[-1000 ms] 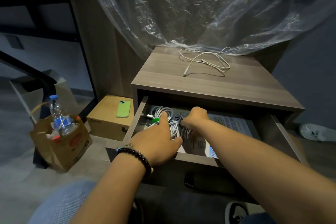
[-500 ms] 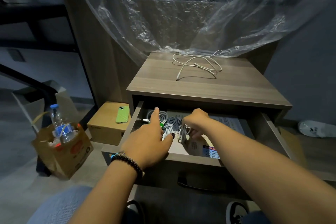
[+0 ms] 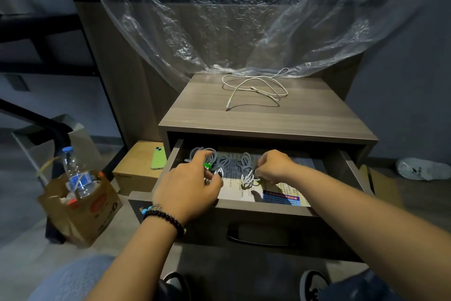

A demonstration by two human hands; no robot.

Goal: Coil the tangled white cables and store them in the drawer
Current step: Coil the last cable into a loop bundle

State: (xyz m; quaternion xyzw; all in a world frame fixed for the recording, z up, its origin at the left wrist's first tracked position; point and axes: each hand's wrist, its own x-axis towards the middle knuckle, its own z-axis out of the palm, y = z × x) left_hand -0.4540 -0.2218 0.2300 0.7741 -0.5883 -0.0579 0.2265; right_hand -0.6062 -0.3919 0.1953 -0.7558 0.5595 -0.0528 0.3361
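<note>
The drawer [image 3: 263, 208] of a wooden nightstand [image 3: 263, 117] stands pulled out. Both my hands reach into it. My right hand [image 3: 274, 166] pinches a coiled white cable [image 3: 246, 175] lying on printed paper in the drawer's middle. My left hand [image 3: 189, 184] lies over other coiled cables [image 3: 219, 161] at the drawer's left, fingers bent onto them beside a green tag [image 3: 207, 166]. One loose, uncoiled white cable [image 3: 255, 89] lies on the nightstand top near the back.
Clear plastic sheeting [image 3: 231, 20] hangs down to the back of the nightstand. Left of it, a cardboard box [image 3: 136, 169] carries a green phone [image 3: 158, 158]. A paper bag [image 3: 80, 205] with a water bottle [image 3: 75, 173] stands on the floor. My shoes are below the drawer.
My right hand has carried its coiled cable to the right, away from the left bundle. My left hand stayed over the left cables. The camera has tilted slightly.
</note>
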